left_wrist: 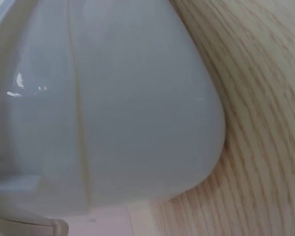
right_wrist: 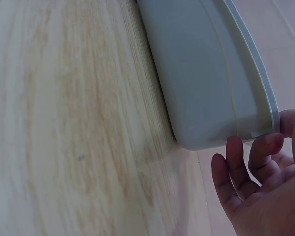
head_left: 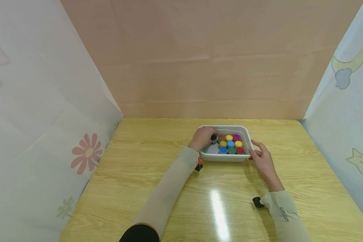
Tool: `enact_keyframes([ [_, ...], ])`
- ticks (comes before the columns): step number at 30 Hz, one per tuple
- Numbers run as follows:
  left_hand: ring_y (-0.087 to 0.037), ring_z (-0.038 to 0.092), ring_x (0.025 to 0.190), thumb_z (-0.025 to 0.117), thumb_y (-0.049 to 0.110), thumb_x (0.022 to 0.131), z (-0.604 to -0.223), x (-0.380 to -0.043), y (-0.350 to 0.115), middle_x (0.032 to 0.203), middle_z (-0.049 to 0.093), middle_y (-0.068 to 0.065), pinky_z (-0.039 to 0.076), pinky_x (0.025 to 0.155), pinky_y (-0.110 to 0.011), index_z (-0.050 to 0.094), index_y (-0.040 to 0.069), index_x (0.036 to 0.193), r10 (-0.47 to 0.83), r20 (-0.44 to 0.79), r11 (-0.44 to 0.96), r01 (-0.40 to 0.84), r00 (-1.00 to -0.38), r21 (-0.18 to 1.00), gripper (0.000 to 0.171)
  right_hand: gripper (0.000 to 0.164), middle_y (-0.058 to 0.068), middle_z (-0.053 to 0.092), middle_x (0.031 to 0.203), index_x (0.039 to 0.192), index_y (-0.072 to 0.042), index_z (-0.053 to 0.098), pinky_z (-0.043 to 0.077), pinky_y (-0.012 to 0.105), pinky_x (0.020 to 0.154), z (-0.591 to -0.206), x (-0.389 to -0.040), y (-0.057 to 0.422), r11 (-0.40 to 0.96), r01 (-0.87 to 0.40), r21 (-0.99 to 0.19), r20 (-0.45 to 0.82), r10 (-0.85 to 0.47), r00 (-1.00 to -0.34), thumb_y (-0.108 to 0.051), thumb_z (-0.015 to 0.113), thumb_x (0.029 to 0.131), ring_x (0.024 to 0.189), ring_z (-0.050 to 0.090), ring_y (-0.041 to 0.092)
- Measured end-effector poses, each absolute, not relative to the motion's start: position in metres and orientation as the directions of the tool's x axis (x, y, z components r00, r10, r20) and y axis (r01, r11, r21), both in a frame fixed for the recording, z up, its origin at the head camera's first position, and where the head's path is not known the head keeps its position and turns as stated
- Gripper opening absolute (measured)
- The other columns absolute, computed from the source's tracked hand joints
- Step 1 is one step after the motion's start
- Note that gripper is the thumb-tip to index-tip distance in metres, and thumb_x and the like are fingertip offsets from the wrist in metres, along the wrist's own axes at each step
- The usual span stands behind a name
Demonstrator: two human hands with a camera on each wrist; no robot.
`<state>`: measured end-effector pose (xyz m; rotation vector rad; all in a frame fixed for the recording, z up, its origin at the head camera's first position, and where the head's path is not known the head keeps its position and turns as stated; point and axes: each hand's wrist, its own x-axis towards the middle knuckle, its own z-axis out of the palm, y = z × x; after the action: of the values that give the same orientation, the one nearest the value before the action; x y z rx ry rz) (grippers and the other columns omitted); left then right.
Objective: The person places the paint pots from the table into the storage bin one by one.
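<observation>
A white rectangular tray stands on the wooden table. Inside it, toward the right, small jars sit in rows, with lids in blue, green, red, yellow, brown and purple. My left hand reaches over the left rim and pinches a black-lidded jar beside the brown-lidded one. At the right end, my right hand holds the tray's rim, fingers against the outer wall, as the right wrist view shows. Only the tray's outer wall shows in the left wrist view; the left fingers are hidden there.
The table extends around the tray on all sides. Behind it rises a brown backdrop; patterned white sheets flank the left and right. Small black devices sit at the left wrist and right wrist.
</observation>
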<state>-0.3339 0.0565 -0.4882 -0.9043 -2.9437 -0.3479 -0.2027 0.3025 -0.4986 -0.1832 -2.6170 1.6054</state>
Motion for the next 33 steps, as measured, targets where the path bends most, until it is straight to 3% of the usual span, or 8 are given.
enact_keyframes([
  [7, -0.009, 0.067, 0.116, 0.068, 0.014, 0.101, -0.486, -0.3316, 0.0568, 0.124, 0.074, 0.012, 0.05, 0.108, -0.029, 0.078, 0.027, 0.121, 0.562, 0.102, 0.807, 0.571, -0.821, 0.153, 0.026, 0.057, 0.003, 0.075, 0.088, 0.161, -0.006, 0.033, 0.048, 0.028, 0.06, -0.4982, -0.2017, 0.3026, 0.452, 0.066, -0.89, -0.007, 0.132, -0.991, -0.026, 0.049, 0.11, 0.08, 0.069, 0.007],
  [13, -0.009, 0.066, 0.119, 0.062, 0.014, 0.104, -0.4854, -0.331, 0.0564, 0.128, 0.072, 0.014, 0.049, 0.109, -0.028, 0.076, 0.029, 0.124, 0.573, 0.097, 0.807, 0.581, -0.814, 0.107, 0.028, 0.057, 0.009, 0.076, 0.097, 0.161, -0.007, 0.034, 0.052, 0.029, 0.065, -0.4966, -0.2008, 0.3013, 0.457, 0.072, -0.887, -0.009, 0.138, -0.99, -0.028, 0.05, 0.11, 0.081, 0.069, 0.008],
  [22, -0.008, 0.067, 0.117, 0.066, 0.014, 0.102, -0.4856, -0.3308, 0.0563, 0.13, 0.07, 0.015, 0.05, 0.108, -0.028, 0.074, 0.03, 0.126, 0.588, 0.093, 0.803, 0.594, -0.803, 0.05, 0.03, 0.057, 0.01, 0.077, 0.098, 0.161, -0.006, 0.034, 0.051, 0.027, 0.065, -0.4985, -0.2016, 0.3022, 0.463, 0.069, -0.884, -0.005, 0.138, -0.99, -0.028, 0.049, 0.11, 0.081, 0.069, 0.008],
  [33, -0.011, 0.065, 0.114, 0.073, 0.021, 0.098, -0.4817, -0.3271, 0.049, 0.127, 0.067, 0.009, 0.052, 0.105, -0.031, 0.07, 0.028, 0.13, 0.585, 0.129, 0.774, 0.598, -0.801, 0.208, 0.033, 0.057, 0.013, 0.077, 0.101, 0.161, -0.005, 0.034, 0.048, 0.027, 0.06, -0.5, -0.2029, 0.3043, 0.459, 0.065, -0.886, -0.002, 0.136, -0.991, -0.027, 0.049, 0.11, 0.08, 0.068, 0.006],
])
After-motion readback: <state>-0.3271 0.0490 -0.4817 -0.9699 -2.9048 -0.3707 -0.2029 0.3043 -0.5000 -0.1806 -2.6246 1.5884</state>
